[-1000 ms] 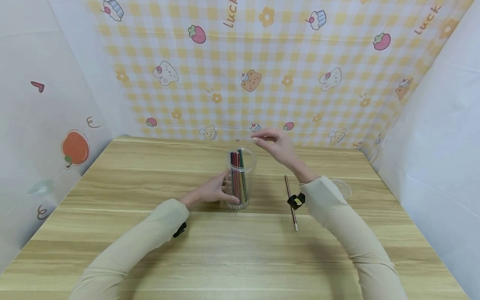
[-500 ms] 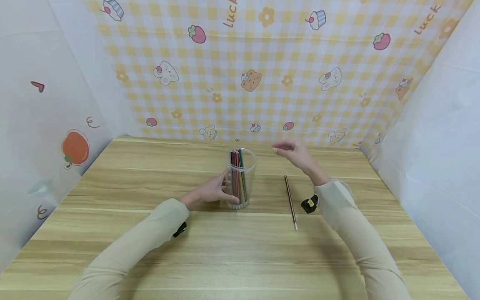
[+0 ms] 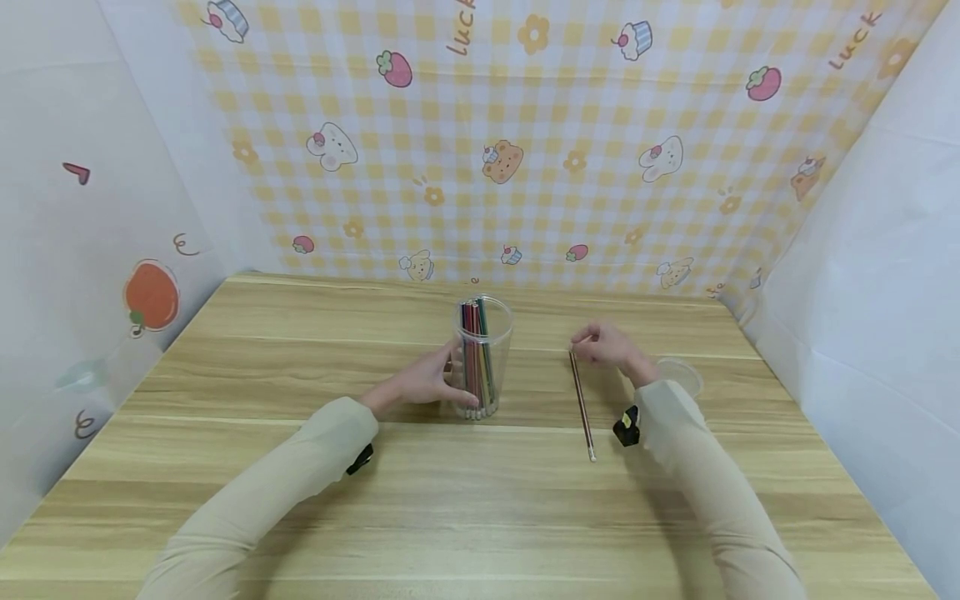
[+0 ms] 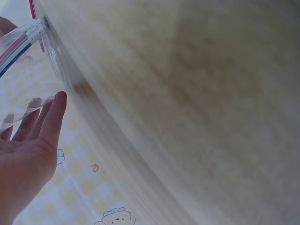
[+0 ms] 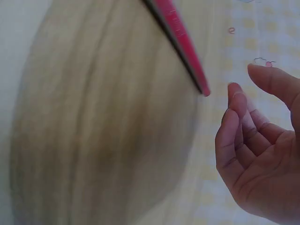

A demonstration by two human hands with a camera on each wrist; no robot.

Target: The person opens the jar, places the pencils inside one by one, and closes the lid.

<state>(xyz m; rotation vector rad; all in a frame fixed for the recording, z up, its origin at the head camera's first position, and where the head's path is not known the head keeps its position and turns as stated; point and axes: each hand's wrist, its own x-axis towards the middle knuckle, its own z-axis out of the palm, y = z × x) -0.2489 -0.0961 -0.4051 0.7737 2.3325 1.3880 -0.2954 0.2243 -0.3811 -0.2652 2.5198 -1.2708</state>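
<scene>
A clear plastic cup (image 3: 502, 354) stands upright mid-table with several coloured pencils (image 3: 474, 354) leaning in its left side, white ends down. My left hand (image 3: 423, 379) holds the cup from the left, thumb across its front. In the left wrist view that hand (image 4: 30, 154) has its fingers extended along the clear wall. A single dark red pencil (image 3: 581, 404) lies right of the cup, its white end toward me. My right hand (image 3: 609, 346) is by its far end. The right wrist view shows a gap between thumb and fingertips, with the pencil (image 5: 180, 40) just outside them.
A clear round lid (image 3: 699, 385) lies on the wooden table (image 3: 480, 517), partly behind the right sleeve. Yellow checked cloth (image 3: 450, 108) hangs along the back edge, and white cloth (image 3: 885, 275) closes the right side. Black wrist devices (image 3: 627, 427) sit under the sleeves.
My right hand has come away from above the cup, moving right and down to the lone pencil's far end. The left hand and the cup have stayed in place.
</scene>
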